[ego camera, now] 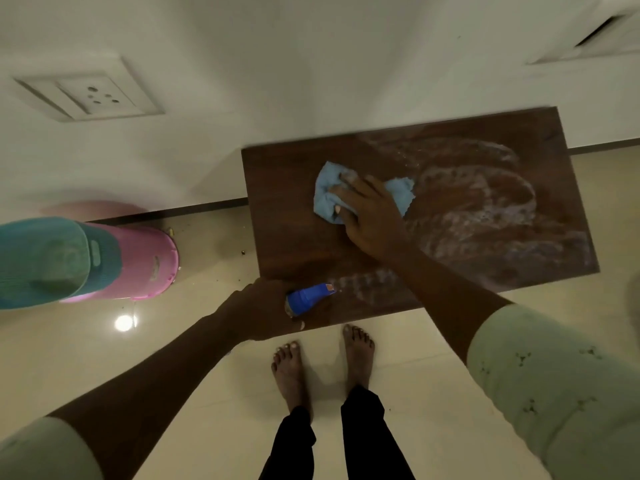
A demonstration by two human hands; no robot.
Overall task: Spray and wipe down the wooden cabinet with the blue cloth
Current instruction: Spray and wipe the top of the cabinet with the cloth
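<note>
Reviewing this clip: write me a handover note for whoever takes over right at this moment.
Left hand: grips the spray bottle at the front-left edge of the wooden cabinet, nozzle pointing across the top.
Right hand: pressed on the blue cloth, around the middle of the top.
Done: the top is sprayed, and its left part looks streak-free.
Left: foamy streaks cover the right half, with a patch near the front edge. Wipe those. The cabinet's sides are out of view, so their state is unknown.
</note>
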